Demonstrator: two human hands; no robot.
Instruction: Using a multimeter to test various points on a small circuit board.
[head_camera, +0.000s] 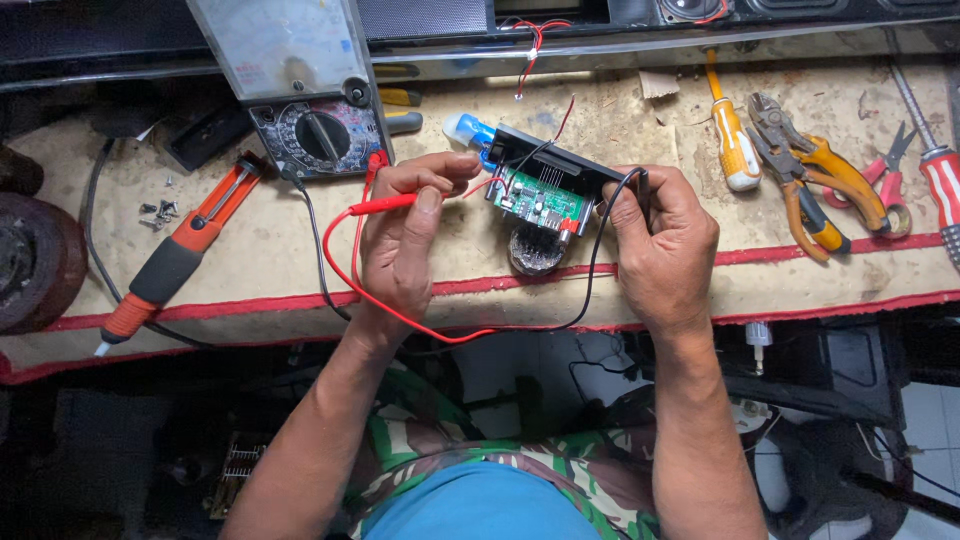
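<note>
Worn beige surface (280, 260) with red edging, seen from above the seated person. Both forearms reach up from the near edge, wrists bent inward over its middle. Left hand (405, 235): curled shut, thumb and forefinger pinching the red test probe (385, 204), tip aimed right at the board. Right hand (660, 240): closed on the black test probe (643, 185), fingers also steadying the right end of the module. Black module with a green circuit board (545, 192): held tilted just above the surface, between the two hands, components facing the viewer; its far face is hidden. Analogue multimeter (305, 95), far left, its top cut off. Orange soldering iron (180, 255), left. Pliers (810, 180) and yellow screwdriver (732, 135), far right. A round dark object under the module is hard to identify.
</note>
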